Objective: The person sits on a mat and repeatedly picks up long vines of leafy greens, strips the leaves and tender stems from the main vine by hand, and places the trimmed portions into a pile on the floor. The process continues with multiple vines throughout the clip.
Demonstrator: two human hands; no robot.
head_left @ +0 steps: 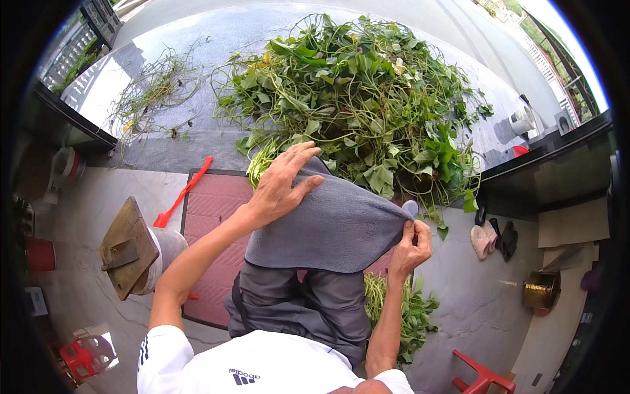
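Note:
A grey towel (pixel 321 223) with a dark edge lies spread over my knees, above my grey trousers. My left hand (pixel 283 180) rests flat on its far left part, fingers stretched out and thumb apart. At the towel's right corner, my right hand (pixel 411 246) pinches the cloth between thumb and fingers. A small lilac piece (pixel 410 209) sticks up just above that corner; I cannot tell what it is. Beyond my hands rises a big heap of green leafy vines (pixel 367 98). A pale green bunch of stems (pixel 264 157) lies beside my left hand, partly hidden by it.
Leafy greens (pixel 407 315) lie on the floor by my right forearm. To my left stands a white bucket (pixel 169 253) with a wooden board (pixel 129 249) and cleaver on it. A red strap (pixel 186 190) crosses the red mat (pixel 213 210). Loose stripped vines (pixel 157 92) lie far left.

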